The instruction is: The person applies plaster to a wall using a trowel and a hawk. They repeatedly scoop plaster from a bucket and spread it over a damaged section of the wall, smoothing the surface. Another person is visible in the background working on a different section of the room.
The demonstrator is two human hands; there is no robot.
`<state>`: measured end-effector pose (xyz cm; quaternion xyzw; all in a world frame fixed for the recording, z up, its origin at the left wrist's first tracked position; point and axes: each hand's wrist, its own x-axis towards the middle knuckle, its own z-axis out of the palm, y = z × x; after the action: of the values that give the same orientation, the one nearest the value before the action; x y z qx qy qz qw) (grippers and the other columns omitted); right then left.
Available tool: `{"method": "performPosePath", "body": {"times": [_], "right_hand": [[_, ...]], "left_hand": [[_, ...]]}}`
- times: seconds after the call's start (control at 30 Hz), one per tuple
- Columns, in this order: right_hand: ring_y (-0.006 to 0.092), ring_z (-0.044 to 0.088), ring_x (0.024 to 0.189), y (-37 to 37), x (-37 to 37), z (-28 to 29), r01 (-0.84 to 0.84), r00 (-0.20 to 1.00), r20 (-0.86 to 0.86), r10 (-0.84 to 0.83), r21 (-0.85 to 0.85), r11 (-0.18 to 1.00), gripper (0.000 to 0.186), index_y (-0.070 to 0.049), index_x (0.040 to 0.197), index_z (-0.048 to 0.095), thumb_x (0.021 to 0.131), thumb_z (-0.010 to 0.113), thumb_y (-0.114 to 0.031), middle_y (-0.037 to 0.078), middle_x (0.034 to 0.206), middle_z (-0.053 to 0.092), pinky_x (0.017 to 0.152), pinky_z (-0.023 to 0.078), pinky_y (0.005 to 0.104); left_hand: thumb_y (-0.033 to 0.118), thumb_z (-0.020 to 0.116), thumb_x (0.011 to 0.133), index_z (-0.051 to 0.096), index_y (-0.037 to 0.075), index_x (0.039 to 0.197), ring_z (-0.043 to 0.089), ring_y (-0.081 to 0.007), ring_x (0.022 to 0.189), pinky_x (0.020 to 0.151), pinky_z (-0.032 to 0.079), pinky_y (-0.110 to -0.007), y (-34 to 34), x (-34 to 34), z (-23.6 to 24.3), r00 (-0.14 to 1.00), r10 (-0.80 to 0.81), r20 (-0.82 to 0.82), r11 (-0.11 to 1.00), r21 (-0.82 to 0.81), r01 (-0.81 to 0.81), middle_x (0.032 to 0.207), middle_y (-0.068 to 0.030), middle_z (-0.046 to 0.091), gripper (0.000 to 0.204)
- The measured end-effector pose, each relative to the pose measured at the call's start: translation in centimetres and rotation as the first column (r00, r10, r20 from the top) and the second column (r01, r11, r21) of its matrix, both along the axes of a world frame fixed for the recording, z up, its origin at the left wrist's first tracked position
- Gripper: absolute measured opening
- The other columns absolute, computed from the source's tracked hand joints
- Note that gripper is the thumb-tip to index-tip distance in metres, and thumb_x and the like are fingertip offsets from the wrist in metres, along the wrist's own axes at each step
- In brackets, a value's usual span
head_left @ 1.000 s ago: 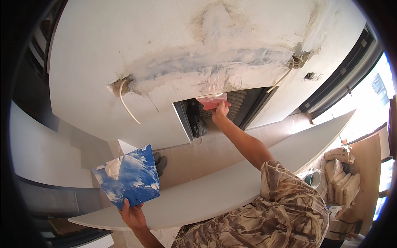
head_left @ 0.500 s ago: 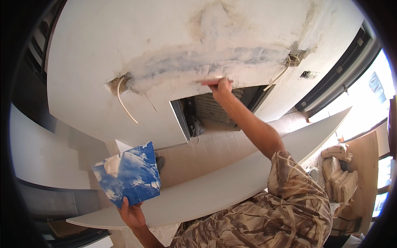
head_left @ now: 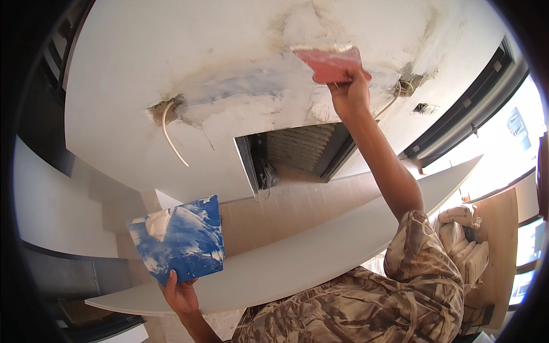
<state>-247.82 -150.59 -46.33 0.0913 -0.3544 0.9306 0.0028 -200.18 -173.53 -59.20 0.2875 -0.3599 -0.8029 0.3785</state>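
Note:
My right hand (head_left: 350, 96) grips a red putty spreader (head_left: 331, 64), raised in front of the wall, with pale plaster along its far edge. Whether that edge touches the wall I cannot tell. Low on the left, my left hand (head_left: 180, 294) holds a blue plaster board (head_left: 186, 243) by its near edge, thumb on top. White smears cover the board, and a thicker lump of plaster (head_left: 158, 225) lies near its upper left. Across the white wall (head_left: 229, 134) runs a patched grey and pinkish band (head_left: 240, 86), partly hidden behind my right hand and the spreader.
Loose cables hang from a left wall hole (head_left: 163, 111) and a right one (head_left: 409, 83). Below the patched band is a dark rectangular opening (head_left: 300, 148). A long pale panel (head_left: 309, 251) crosses in front of me. Several stacked bags (head_left: 466, 251) stand at right, near a window (head_left: 514, 128).
My right hand has lifted the red spreader up and to the right, from just above the opening, and its broad face now shows. The left hand and board have barely moved.

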Motion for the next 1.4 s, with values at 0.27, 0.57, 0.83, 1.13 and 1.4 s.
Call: {"method": "performPosePath", "body": {"times": [0.27,0.57,0.83,1.13,1.4], "right_hand": [[0.0232,0.064,0.092,6.9,4.0,-10.9,-0.276,0.91,0.387,0.148,0.301,0.913,0.022,-0.004,0.103,0.06,0.091,0.046,-0.016,0.01,0.099,0.065,0.079,0.053,0.0387],[0.0176,0.063,0.098,11.6,12.4,-11.6,-0.828,0.559,0.701,0.443,0.444,0.344,0.033,-0.003,0.117,0.058,0.092,0.055,-0.024,0.009,0.109,0.064,0.085,0.052,0.0317],[0.014,0.063,0.094,12.5,12.7,-9.2,-0.769,0.624,0.528,0.576,0.548,0.331,0.036,-0.002,0.122,0.057,0.093,0.058,-0.024,0.007,0.11,0.064,0.083,0.053,0.0301],[0.0156,0.066,0.089,12.2,11.8,-6.7,-0.689,0.723,0.521,0.454,0.494,0.53,0.033,-0.003,0.118,0.058,0.091,0.058,-0.021,0.008,0.107,0.065,0.075,0.056,0.0305],[0.0207,0.067,0.09,11.7,10.2,-6.2,-0.622,0.763,0.542,0.352,0.469,0.626,0.033,-0.003,0.116,0.058,0.087,0.059,-0.019,0.01,0.105,0.065,0.075,0.057,0.0373]], "left_hand": [[0.006,0.059,0.086,0.037,0.0,0.136,0.066,-0.0247,0.096,0.061,0.064,-0.036,0.7,-1.1,0.7,1.0,0.014,0.013,1.0,-0.007,-0.014,0.118,-0.0172,0.057,0.054],[0.01,0.06,0.088,0.045,0.006,0.133,0.065,-0.0217,0.095,0.069,0.057,-0.036,0.1,-0.7,2.3,0.997,-0.077,-0.028,0.994,0.074,0.079,0.12,-0.0109,0.059,0.048],[0.022,0.052,0.095,0.045,0.005,0.135,0.058,-0.0236,0.114,0.09,0.053,-0.042,-0.2,-1.6,6.2,0.956,-0.271,-0.114,0.961,0.016,0.275,0.129,-0.0096,0.057,0.044],[0.033,0.052,0.095,0.046,0.007,0.134,0.054,-0.0267,0.119,0.1,0.045,-0.047,-1.8,-6.3,6.8,0.907,-0.419,-0.042,0.901,0.099,0.422,0.131,-0.0095,0.055,0.047],[0.035,0.049,0.095,0.046,0.008,0.135,0.054,-0.0274,0.12,0.101,0.045,-0.047,-2.2,-7.4,5.8,0.863,-0.504,-0.031,0.857,0.108,0.504,0.133,-0.0091,0.054,0.048]]}}
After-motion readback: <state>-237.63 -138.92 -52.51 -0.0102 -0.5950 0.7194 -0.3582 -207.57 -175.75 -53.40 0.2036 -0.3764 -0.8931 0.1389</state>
